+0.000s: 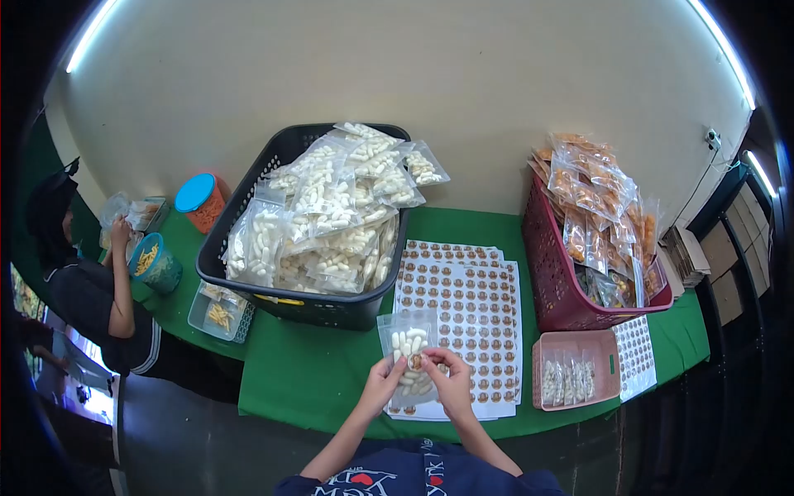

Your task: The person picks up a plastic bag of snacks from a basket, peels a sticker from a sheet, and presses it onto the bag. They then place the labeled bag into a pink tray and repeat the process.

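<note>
Clock times here are read from the clear bag in the middle. Far off toward 9 o'clock, a person in dark clothes [95, 306] stands by the green tabletop [318, 372]. Next come a blue-green tub [161, 279] of yellow sticks and an orange jar [207, 217] with a blue lid, both near 10 o'clock. A see-through tray [198, 310] with more yellow sticks is a bit lower. At 11 o'clock, a big black basket [347, 310] is piled high with bags of white pieces. Then comes the left hand [380, 385], its grip pinching the left side of the clear bag [411, 341]. This bag is up over the near edge of the tabletop, in front of the body. Its long side runs from 12 to 6 o'clock, with the top pointing at 12, and white pieces fill it. A round brown sticker [416, 361] is on its face, between the thumbs. The right hand [451, 382] has a narrow grip, with its fingertips at the sticker. Sticker sheets [488, 331] lie toward 2 o'clock. Beyond them is a dark red basket [550, 269] of orange packs, also at 2. At 3 o'clock, a pink tray [571, 341] holds small bags, with another sticker sheet [637, 355] just beside it.
</note>
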A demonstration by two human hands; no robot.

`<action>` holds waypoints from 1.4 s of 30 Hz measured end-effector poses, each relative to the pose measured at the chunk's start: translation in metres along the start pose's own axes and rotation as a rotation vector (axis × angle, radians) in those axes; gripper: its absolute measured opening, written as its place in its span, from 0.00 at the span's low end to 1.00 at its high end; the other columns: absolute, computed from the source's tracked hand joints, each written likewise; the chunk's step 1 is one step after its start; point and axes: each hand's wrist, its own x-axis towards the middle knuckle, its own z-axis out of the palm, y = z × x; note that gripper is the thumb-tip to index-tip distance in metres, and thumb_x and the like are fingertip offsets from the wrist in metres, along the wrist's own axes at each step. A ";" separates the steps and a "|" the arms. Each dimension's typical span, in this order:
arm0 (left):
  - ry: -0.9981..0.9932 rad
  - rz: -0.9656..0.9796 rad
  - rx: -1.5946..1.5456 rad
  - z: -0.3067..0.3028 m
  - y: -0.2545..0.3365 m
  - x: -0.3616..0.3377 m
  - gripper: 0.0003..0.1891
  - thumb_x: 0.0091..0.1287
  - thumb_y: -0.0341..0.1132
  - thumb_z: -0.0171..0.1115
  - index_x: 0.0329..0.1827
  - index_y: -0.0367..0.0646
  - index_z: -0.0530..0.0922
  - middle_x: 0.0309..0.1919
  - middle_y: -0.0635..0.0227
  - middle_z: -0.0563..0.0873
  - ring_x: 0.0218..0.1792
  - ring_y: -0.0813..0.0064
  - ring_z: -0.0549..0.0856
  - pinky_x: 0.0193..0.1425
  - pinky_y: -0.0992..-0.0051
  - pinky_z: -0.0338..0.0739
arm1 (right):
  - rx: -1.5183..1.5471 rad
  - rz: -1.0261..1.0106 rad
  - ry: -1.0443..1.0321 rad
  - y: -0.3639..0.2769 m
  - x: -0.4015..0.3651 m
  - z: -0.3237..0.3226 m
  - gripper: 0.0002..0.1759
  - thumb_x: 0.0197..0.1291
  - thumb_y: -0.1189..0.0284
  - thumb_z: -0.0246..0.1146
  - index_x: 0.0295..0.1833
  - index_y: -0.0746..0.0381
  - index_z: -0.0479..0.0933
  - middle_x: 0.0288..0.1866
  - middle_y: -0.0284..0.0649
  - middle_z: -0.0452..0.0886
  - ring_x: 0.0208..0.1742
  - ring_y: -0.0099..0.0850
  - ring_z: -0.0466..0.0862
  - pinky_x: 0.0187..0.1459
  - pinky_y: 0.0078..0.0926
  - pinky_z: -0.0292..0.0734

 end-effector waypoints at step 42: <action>0.196 0.210 -0.004 -0.011 0.026 -0.037 0.15 0.61 0.30 0.58 0.50 0.34 0.73 0.41 0.68 0.80 0.40 0.83 0.79 0.44 0.82 0.73 | -0.326 -0.325 -0.171 0.001 -0.001 0.029 0.10 0.46 0.77 0.65 0.35 0.65 0.74 0.36 0.37 0.71 0.40 0.26 0.71 0.45 0.22 0.65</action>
